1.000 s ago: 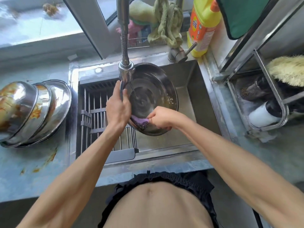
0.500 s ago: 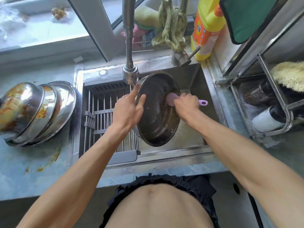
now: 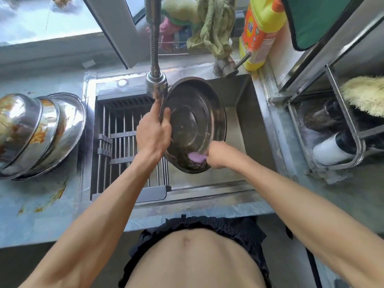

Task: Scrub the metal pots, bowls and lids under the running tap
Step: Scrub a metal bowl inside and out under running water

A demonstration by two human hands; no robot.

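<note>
A round metal bowl (image 3: 195, 121) is tilted on edge over the sink (image 3: 245, 104), its inside facing right and up. My left hand (image 3: 153, 134) grips its left rim, thumb inside, index finger pointing up toward the tap head (image 3: 156, 85). My right hand (image 3: 217, 154) holds a purple scrubber (image 3: 196, 157) pressed against the bowl's lower inside, where dark residue sits. Three dirty metal bowls (image 3: 39, 134), stained orange, lie stacked on their sides on the left counter.
A drying rack (image 3: 122, 146) fills the sink's left half. A yellow detergent bottle (image 3: 259, 32) and a green cloth (image 3: 214, 28) stand behind the sink beside the tap lever (image 3: 226, 66). A wire shelf (image 3: 340, 129) with brushes is at the right. Orange smears mark the left counter (image 3: 41, 204).
My right hand moved the scrubber from the bowl's upper right rim down to its lower inside. The bowl turned to show more of its inside. My left hand kept its hold on the rim.
</note>
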